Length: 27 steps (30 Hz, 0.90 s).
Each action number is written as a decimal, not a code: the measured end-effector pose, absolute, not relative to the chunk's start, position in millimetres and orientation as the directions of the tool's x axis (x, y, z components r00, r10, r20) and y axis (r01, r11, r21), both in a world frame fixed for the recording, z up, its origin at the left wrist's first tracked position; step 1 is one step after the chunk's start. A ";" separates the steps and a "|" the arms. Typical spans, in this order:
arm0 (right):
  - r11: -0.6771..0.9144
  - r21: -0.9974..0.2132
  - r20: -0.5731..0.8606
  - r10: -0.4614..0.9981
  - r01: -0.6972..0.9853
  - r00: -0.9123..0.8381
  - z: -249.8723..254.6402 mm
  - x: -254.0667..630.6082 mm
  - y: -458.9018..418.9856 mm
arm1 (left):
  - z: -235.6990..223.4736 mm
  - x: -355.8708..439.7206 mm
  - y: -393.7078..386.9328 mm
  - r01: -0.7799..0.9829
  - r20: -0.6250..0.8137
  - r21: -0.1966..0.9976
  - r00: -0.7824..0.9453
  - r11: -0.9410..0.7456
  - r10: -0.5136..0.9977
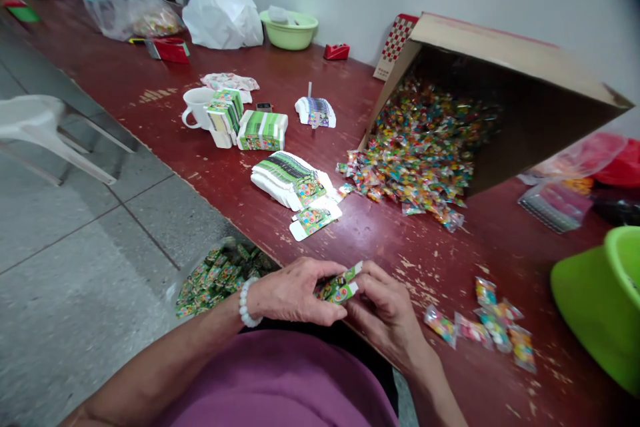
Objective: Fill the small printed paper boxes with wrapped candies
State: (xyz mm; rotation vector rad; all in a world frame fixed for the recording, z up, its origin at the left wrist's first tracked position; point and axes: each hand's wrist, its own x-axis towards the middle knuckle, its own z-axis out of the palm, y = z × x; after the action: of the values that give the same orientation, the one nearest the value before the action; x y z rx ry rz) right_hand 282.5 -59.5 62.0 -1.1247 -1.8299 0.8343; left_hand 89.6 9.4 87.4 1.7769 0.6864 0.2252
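Note:
Over the table's front edge, my left hand (300,290) grips a small green printed candy box (336,288) between thumb and fingers. My right hand (383,300) is closed at the box's other end, where white end flaps show; its fingertips touch them. Beyond my hands lies a fanned stack of flat green boxes (290,177), with a loose flat box (315,219) in front of it. Several wrapped candies (470,330) rest on the table to the right of my right hand. What is inside the held box is hidden.
A tipped cardboard carton (505,47) spills many wrapped candies (420,147) at the back right. Bundled boxes (263,130) stand beside a white mug (199,107). A green tub (595,300) stands at the right. Filled boxes (225,277) lie below the table edge, left of a white stool (45,123).

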 end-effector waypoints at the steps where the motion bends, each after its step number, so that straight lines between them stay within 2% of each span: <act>1: 0.386 -0.834 0.285 0.913 0.394 -0.291 63.7 281.9 -59.7 | 86.3 88.7 10.1 0.342 -0.190 0.922 0.811 -0.184 0.554; 5: 0.382 -0.827 0.259 0.910 0.413 -0.323 66.9 278.2 -59.6 | 85.2 87.3 10.1 0.414 -0.224 0.878 0.800 -0.242 0.556; 10: 0.340 -0.875 0.245 0.925 0.345 -0.291 69.6 273.9 -56.4 | 82.7 91.6 7.3 0.506 -0.285 0.818 0.770 -0.273 0.571; 14: 0.232 -0.914 0.116 0.936 0.332 -0.332 73.9 278.6 -55.0 | 78.5 90.7 14.6 0.479 -0.307 0.852 0.784 -0.212 0.539; 19: 0.158 -0.928 0.008 0.914 0.338 -0.405 80.8 286.3 -55.8 | 75.6 90.7 20.0 0.450 -0.241 0.866 0.759 -0.219 0.605; 22: 0.200 -0.903 0.051 0.930 0.381 -0.365 79.4 284.6 -56.6 | 73.3 94.4 16.0 0.448 -0.195 0.868 0.705 -0.215 0.682; 24: 0.225 -0.896 0.143 0.963 0.383 -0.230 72.7 281.0 -56.4 | 71.0 96.9 13.3 0.406 -0.247 0.912 0.667 -0.065 0.703; 27: 0.147 -0.927 0.188 0.978 0.345 0.090 57.2 274.6 -53.9 | 66.5 100.1 10.9 0.226 -0.393 0.917 0.643 0.327 0.658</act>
State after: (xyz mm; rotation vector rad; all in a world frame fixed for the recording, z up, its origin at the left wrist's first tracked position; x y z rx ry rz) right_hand 274.6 -53.9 57.2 -1.3746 -1.4351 0.8098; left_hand 100.1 10.9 66.5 1.2409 0.8748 0.3357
